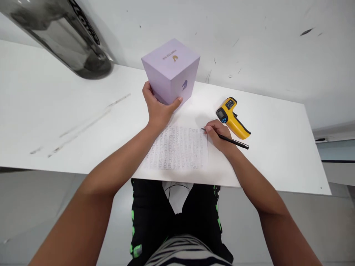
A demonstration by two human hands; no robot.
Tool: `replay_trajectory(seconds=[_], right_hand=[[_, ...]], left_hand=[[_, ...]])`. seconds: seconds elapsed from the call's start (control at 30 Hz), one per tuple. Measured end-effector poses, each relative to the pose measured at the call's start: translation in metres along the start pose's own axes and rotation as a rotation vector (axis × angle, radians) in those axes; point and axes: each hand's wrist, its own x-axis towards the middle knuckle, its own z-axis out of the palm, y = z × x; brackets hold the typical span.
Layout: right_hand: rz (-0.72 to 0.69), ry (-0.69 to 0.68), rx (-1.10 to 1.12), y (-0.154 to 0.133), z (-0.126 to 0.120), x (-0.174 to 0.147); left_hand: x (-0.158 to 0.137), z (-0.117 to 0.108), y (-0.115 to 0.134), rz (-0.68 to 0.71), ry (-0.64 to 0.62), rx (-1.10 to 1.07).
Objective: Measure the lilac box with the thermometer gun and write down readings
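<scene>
My left hand (160, 108) grips the lower part of a pale purple box (172, 70), thumb on its near right face and fingers at its left side. The box stands at the back of the table, against or close to the wall. In my right hand (220, 135) is a black pen (234, 141), pinched near its point, with the tip by the top right corner of a sheet of paper (180, 149). Rows of handwriting cover the sheet. Just beyond my right hand lies a yellow and black infrared thermometer gun (233, 117).
A large dark see-through bottle (69, 40) stands at the back left of the white table (280, 147). Behind the table rises a scuffed white wall (249, 44). Dark streaks (91, 123) mark the tabletop at left. My legs are beneath the front edge.
</scene>
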Motion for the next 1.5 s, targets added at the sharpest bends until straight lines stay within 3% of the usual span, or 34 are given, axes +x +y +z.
replay_trajectory(seconds=[0.27, 0.7, 1.5], right_hand=[[0.036, 0.013, -0.081, -0.015, -0.004, -0.002], [0.020, -0.087, -0.081, -0.020, -0.003, 0.000], [0.057, 0.008, -0.079, -0.016, -0.001, 0.001]], left_hand=[[0.004, 0.001, -0.004, 0.010, -0.001, -0.013], [0.004, 0.001, -0.013, 0.039, -0.008, 0.000], [0.005, -0.003, -0.004, -0.010, -0.036, -0.003]])
